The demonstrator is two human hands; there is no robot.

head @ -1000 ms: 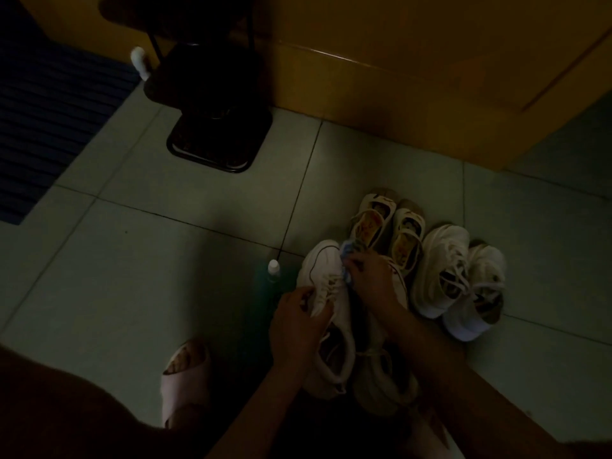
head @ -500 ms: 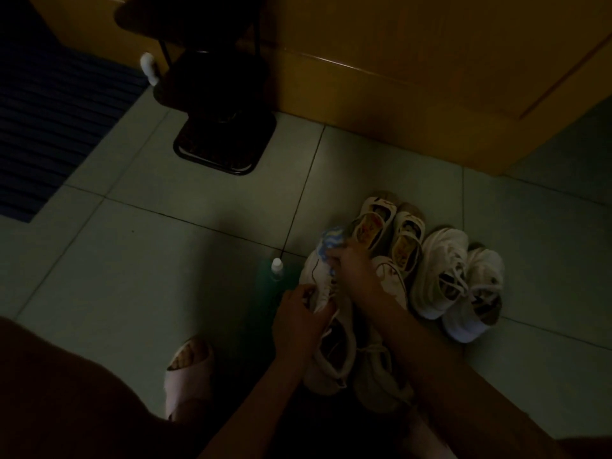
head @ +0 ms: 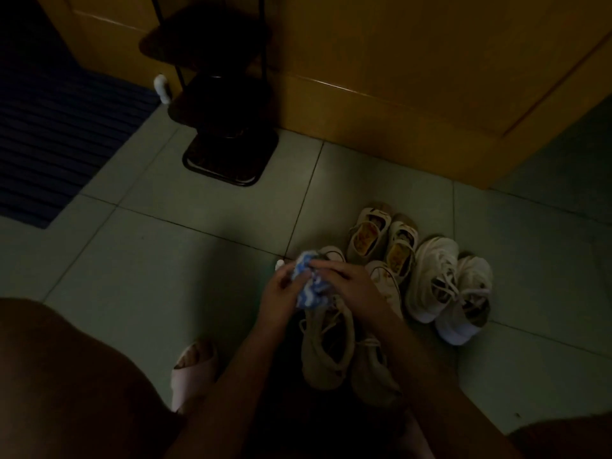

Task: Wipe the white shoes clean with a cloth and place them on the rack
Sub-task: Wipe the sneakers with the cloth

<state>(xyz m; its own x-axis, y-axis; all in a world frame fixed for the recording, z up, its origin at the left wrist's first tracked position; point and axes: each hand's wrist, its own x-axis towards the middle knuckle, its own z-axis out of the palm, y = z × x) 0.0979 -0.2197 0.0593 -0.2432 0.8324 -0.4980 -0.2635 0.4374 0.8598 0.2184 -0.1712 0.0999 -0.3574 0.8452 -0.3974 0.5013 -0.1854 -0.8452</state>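
Note:
A blue-and-white cloth (head: 309,286) is bunched between both my hands, just above a white lace-up shoe (head: 326,351) lying on the tiled floor. My left hand (head: 281,293) grips the cloth from the left and my right hand (head: 347,281) pinches it from the right. A second white shoe (head: 374,376) lies beside the first, partly under my right forearm. Further right stands another pair of white sneakers (head: 440,283). The dark metal shoe rack (head: 225,120) stands at the back against the wooden door.
A pair of beige slip-on shoes (head: 381,236) sits behind my hands. A small white-capped bottle (head: 280,265) peeks out left of the cloth. My foot in a pale sandal (head: 193,366) is at lower left. A dark blue mat (head: 56,140) lies at far left.
My left hand has let go of the shoe and come up to the cloth. Both hands now hold the cloth together above the shoe. The camera has tilted down slightly.

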